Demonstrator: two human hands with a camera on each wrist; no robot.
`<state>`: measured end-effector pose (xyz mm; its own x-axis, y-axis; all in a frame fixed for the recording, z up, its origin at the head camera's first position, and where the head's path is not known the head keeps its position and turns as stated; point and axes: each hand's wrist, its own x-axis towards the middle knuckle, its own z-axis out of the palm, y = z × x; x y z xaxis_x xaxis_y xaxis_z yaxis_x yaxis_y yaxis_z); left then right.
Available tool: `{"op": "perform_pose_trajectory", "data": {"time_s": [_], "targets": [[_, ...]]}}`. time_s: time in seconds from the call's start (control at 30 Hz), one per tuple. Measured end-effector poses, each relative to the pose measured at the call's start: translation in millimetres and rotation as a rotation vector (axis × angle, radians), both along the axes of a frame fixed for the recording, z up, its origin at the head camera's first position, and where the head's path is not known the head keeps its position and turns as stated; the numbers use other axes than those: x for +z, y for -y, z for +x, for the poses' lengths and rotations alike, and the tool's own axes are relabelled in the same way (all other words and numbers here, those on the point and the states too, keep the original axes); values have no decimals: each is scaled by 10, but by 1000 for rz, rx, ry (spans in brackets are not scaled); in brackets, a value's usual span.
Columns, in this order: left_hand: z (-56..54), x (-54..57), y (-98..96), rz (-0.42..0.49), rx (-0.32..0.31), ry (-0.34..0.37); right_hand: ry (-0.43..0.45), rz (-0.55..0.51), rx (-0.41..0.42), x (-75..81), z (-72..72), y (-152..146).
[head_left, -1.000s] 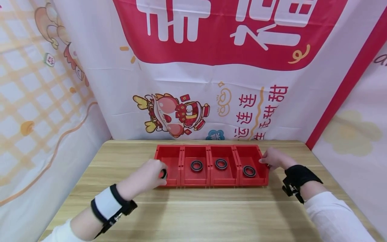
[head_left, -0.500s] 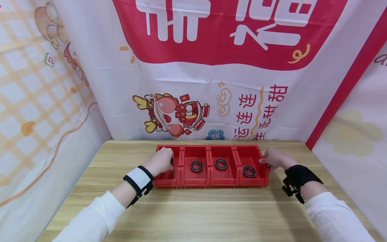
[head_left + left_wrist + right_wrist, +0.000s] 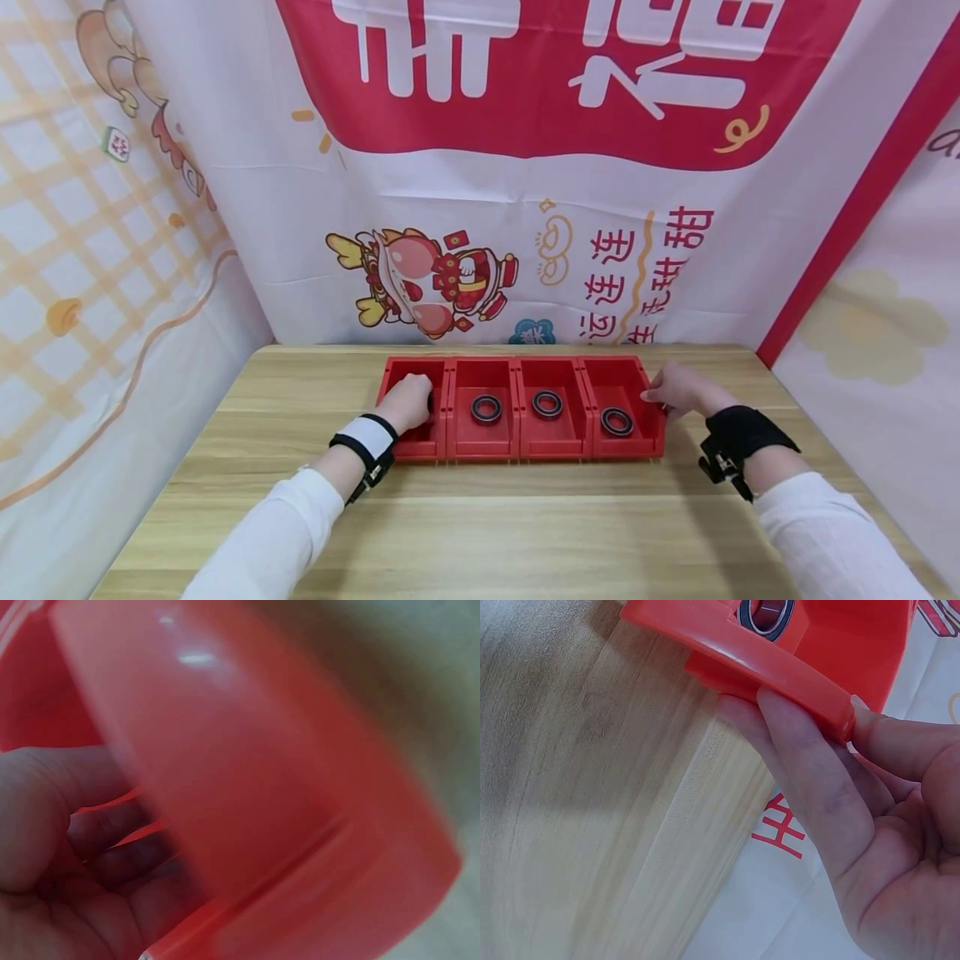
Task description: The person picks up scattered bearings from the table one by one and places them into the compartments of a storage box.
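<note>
My left hand (image 3: 405,402) is down inside the leftmost compartment of the red bin row (image 3: 483,448). It holds a black-edged ring bearing (image 3: 431,403), of which only a dark sliver shows past the fingers. In the left wrist view the bin's wall (image 3: 225,750) hides the fingertips of my curled left hand (image 3: 90,847). At the far right end, my right hand (image 3: 681,392) grips the outer side wall of the rightmost bin, thumb inside and fingers outside. The right wrist view shows that hold on the wall (image 3: 810,694) closely.
One bearing lies in each of the other compartments: the second (image 3: 486,409), the third (image 3: 547,404) and the rightmost (image 3: 617,422). The bins stand toward the back of a wooden table (image 3: 480,533). A printed cloth (image 3: 450,183) hangs behind.
My left hand has moved from the front left edge of the leftmost bin to inside it, carrying the bearing right and back. My right hand has stayed on the bin wall.
</note>
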<state>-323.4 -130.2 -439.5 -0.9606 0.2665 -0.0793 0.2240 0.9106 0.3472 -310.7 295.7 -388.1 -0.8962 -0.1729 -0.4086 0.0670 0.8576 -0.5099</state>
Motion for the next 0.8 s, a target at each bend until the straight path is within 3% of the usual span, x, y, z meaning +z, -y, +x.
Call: {"op": "perform_pose_trajectory", "data": {"time_s": [0.17,0.33,0.47,0.57,0.67,0.8], "targets": [[24,-119,-2,-9,-9,-67,-3,-9,9,-14,-6,-10],[58,-128,-5,10,-2,-89,-7,-16,17,-26,-13,-25],[75,-143,-4,16,1,-99,-12,-17,25,-36,-18,-25],[82,-143,-2,37,15,-66,-12,-19,26,-45,-23,-33],[80,-128,-2,29,-6,-54,-9,-24,20,-54,-31,-53],[105,-43,-16,-53,-75,-51,16,-30,9,-43,-23,-75]]}}
